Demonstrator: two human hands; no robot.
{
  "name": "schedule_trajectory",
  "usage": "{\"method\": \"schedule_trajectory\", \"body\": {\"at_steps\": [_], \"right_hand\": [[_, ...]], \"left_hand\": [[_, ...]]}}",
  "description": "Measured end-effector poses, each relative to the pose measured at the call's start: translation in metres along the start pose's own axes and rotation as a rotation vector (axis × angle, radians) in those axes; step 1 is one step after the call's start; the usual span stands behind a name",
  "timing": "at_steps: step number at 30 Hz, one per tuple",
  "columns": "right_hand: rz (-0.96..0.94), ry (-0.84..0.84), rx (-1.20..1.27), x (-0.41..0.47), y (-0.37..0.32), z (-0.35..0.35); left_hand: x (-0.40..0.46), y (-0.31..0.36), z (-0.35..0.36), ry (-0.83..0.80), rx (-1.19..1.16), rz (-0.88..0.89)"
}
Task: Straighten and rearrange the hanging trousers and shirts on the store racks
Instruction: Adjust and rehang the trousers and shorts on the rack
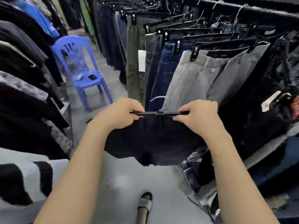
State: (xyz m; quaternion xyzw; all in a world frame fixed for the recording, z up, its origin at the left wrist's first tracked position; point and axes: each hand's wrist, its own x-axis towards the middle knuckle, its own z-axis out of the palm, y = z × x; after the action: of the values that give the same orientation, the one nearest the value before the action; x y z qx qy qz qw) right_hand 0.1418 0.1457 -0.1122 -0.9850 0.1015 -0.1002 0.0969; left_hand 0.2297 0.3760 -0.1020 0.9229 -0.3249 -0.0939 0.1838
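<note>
I hold a black clip hanger [159, 113] level in front of me, with dark trousers [152, 143] hanging from it. My left hand [120, 114] grips the hanger's left end and my right hand [196, 116] pinches its right end. Its metal hook [157, 98] points away from me. Straight ahead hang grey trousers [202, 75], blue jeans [163, 75] and olive trousers [134, 62] on clip hangers along the right rack's rail [242, 8].
A blue plastic chair [80, 68] with small items on its seat stands in the aisle at the left. Dark shirts [24, 70] fill the left rack. Black garments [267, 102] crowd the right side. My sandalled foot [145, 202] stands on the grey floor.
</note>
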Motion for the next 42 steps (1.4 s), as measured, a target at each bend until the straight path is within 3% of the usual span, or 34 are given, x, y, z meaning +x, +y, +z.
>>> {"method": "schedule_trajectory", "body": {"at_steps": [3,5,7,10,12,18,24,31,34,37,42], "right_hand": [[-0.04,-0.034,0.057,-0.008,-0.027,0.026],[-0.003,-0.06,0.127,-0.016,-0.041,0.044],[0.083,-0.099,0.22,-0.025,-0.05,0.059],[0.144,-0.123,0.278,-0.035,-0.063,0.078],[0.161,-0.128,0.311,-0.043,-0.074,0.087],[-0.006,-0.166,0.473,-0.072,-0.097,0.095],[0.047,-0.493,1.067,-0.075,-0.088,0.087],[0.289,-0.412,1.269,-0.047,-0.061,0.087],[0.333,-0.376,1.373,-0.035,-0.056,0.087],[0.324,-0.316,1.337,-0.03,-0.05,0.082],[0.201,-0.299,1.302,-0.026,-0.049,0.068]], "left_hand": [[-0.018,-0.02,0.03,0.399,0.183,-0.175],[-0.035,-0.025,0.056,0.713,0.116,-0.332],[-0.049,-0.02,0.078,0.833,-0.048,-0.472],[-0.055,-0.005,0.097,0.524,-0.428,-0.604],[-0.055,0.004,0.101,0.407,-0.681,-0.64],[-0.053,0.006,0.107,0.59,-0.929,-0.757],[-0.061,-0.003,0.09,0.667,-1.197,-0.727],[-0.057,-0.006,0.071,0.46,-0.91,-0.698],[-0.059,-0.005,0.058,0.431,-0.581,-0.604],[-0.062,-0.011,0.04,0.375,-0.273,-0.582],[-0.069,-0.006,0.006,0.25,-0.188,-0.531]]}}
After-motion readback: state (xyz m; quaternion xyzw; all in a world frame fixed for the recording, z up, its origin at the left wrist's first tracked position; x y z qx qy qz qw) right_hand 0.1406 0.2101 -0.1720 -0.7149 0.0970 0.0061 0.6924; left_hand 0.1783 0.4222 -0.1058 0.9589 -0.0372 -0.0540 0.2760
